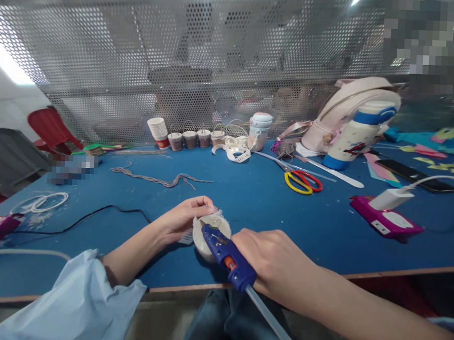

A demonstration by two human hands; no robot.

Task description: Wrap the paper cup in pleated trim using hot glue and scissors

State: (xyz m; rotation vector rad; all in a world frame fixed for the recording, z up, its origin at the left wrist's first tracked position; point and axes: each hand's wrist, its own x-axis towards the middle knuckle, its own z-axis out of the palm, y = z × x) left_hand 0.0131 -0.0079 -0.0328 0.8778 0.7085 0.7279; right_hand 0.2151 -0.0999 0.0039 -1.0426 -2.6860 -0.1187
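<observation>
My right hand (264,254) is closed around a blue hot glue gun (223,250), with a long clear glue stick (268,314) sticking out of its back end. The gun's nozzle points into the opening of a small pale cup (201,239) with a frayed, whitish rim; the tip is over or inside the cup, I cannot tell which. On the cup's far left side, my left hand (185,218) grips it, thumb and fingers at the rim. Part of the cup is hidden behind the gun.
Behind lie loose brown cords (162,179), scissors (301,182) with red and yellow handles, several small wrapped cups (189,139), and stacked paper cups (158,129). A purple power strip (385,219), phone (415,174) and bottle (358,135) stand right. A black cord (93,217) crosses the left side.
</observation>
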